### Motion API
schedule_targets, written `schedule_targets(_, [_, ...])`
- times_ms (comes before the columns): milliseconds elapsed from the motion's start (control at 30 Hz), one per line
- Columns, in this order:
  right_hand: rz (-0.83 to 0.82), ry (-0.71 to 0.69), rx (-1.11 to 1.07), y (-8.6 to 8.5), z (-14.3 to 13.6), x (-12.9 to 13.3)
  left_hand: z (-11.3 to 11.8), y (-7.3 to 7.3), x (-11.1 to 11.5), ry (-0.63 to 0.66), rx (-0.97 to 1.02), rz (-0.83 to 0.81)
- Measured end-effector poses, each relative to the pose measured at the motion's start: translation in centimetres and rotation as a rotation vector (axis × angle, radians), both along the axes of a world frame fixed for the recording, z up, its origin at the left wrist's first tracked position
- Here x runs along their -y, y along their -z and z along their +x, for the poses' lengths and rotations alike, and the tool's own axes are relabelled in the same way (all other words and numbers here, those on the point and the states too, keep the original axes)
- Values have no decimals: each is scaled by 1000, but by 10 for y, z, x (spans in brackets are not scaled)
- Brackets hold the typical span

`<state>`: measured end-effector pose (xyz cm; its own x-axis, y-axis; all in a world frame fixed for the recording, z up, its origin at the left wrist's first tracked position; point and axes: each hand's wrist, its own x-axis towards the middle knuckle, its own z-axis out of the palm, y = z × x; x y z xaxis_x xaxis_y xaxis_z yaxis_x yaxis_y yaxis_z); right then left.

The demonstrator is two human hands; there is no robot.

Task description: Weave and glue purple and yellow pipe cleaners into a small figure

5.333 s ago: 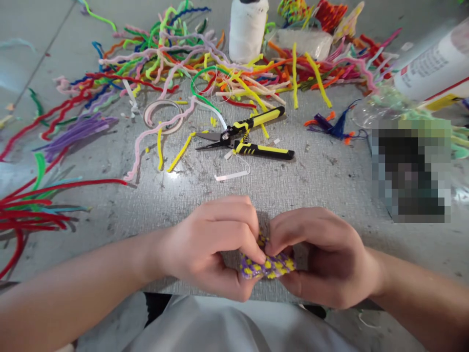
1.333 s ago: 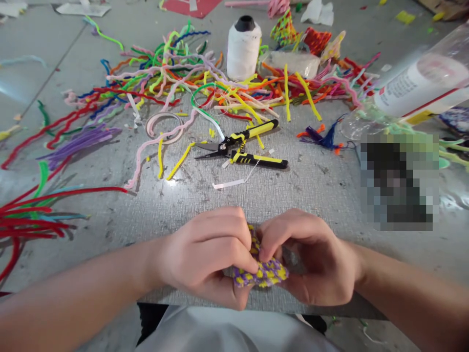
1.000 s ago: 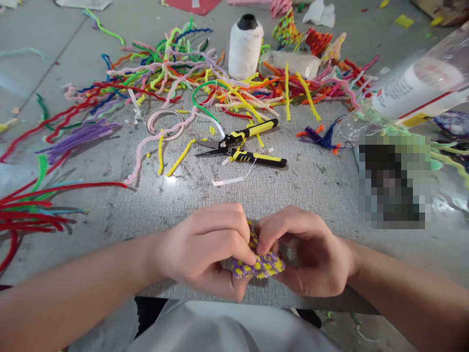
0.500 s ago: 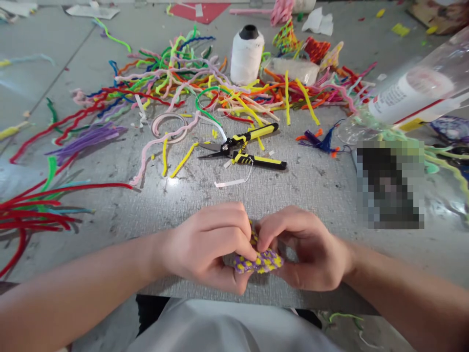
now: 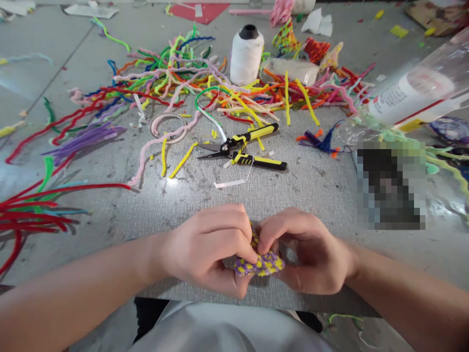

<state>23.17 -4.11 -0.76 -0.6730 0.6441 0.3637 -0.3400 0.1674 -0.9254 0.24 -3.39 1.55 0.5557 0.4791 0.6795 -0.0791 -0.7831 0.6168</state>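
Near the table's front edge, a small piece woven from purple and yellow pipe cleaners (image 5: pixel 261 264) is held between my two hands. My left hand (image 5: pixel 210 247) pinches its left side, with thumb below and fingers on top. My right hand (image 5: pixel 311 252) grips the right side, its index finger bent down against the upper part. Fingers cover much of the piece. Beyond the hands lie black-and-yellow snips (image 5: pixel 242 146) with their blades apart, pointing left. Short yellow pipe cleaner pieces (image 5: pixel 183 160) and a bent white strip (image 5: pixel 230 184) are close to the snips.
Behind the snips spreads a tangle of coloured pipe cleaners (image 5: pixel 157 80), with a white thread cone (image 5: pixel 247 56) standing among them. Red pipe cleaners (image 5: pixel 32 215) lie left, purple ones (image 5: pixel 86 142) above them. A clear plastic bottle (image 5: pixel 414 93) and a blurred-out dark object (image 5: pixel 390 186) are at right.
Both hands keep their hold on the woven piece, which tilts slightly. Otherwise the view has only shifted a little.
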Motion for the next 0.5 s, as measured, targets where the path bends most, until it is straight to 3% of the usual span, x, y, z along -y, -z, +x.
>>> schedule_targets(500, [1,-23,27,-2,2,0,-2,0,0,-6,-19,21])
